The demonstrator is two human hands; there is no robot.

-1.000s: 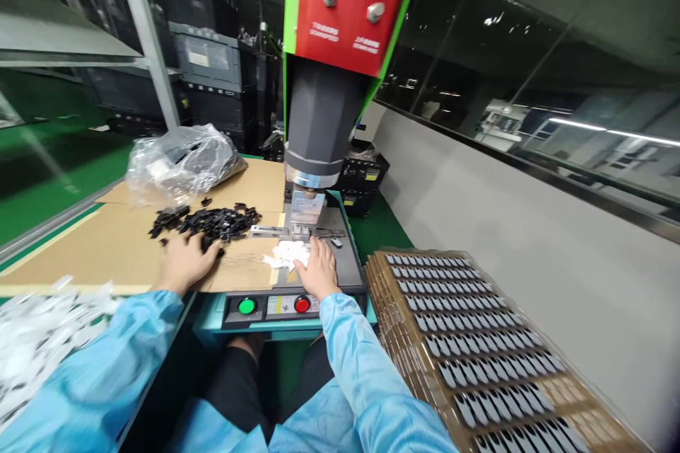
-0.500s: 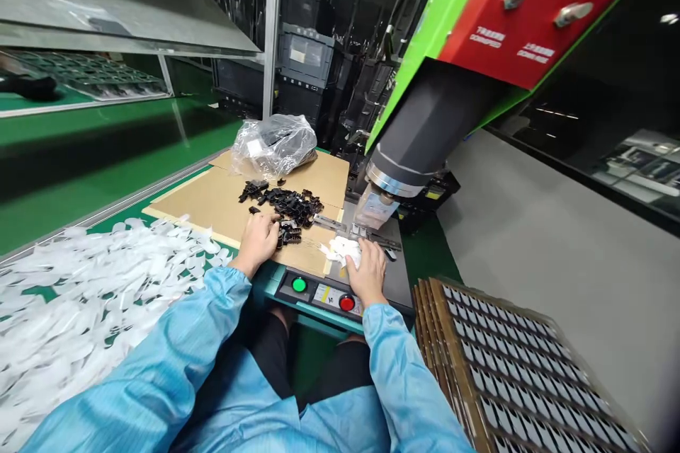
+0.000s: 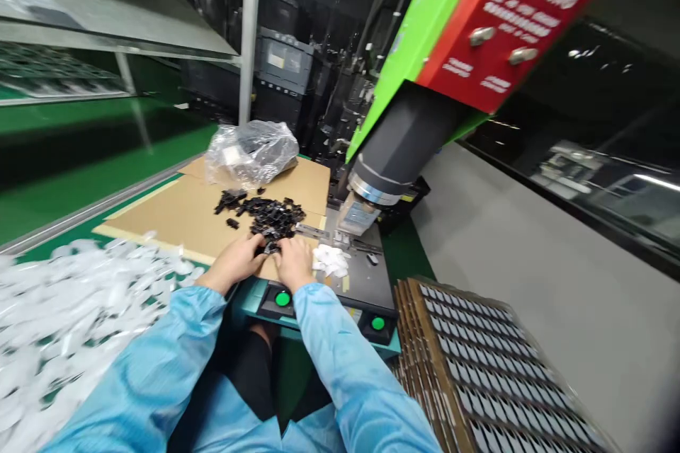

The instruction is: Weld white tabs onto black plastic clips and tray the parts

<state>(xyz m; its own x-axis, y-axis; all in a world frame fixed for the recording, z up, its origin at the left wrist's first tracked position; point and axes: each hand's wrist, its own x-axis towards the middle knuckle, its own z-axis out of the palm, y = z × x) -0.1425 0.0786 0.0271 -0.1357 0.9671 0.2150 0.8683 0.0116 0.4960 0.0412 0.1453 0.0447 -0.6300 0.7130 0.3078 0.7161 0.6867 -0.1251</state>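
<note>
My left hand (image 3: 237, 260) is closed at the near edge of a heap of small black plastic parts (image 3: 273, 216), its fingertips on a dark piece. Close beside it on the right, my right hand (image 3: 294, 262) bends its fingers onto the same black plastic part (image 3: 270, 247). The fingers partly cover this part, so its shape is unclear. A small pile of white plastic pieces (image 3: 330, 260) lies just right of my right hand, on the machine's grey plate (image 3: 366, 279). Beyond it is a metal fixture (image 3: 340, 237) under the machine's head (image 3: 358, 214).
Cardboard (image 3: 164, 209) lies under the black heap, with a clear plastic bag (image 3: 252, 152) at its back. Many white pieces (image 3: 90, 311) spread at left. Green buttons (image 3: 282, 299) sit on the front panel. Stacked trays (image 3: 478, 361) stand at right; a green-and-red machine column (image 3: 457, 35) rises above.
My right hand has left the white pieces and moved left to the black parts beside my left hand. The view has shifted, and the white pile now shows uncovered.
</note>
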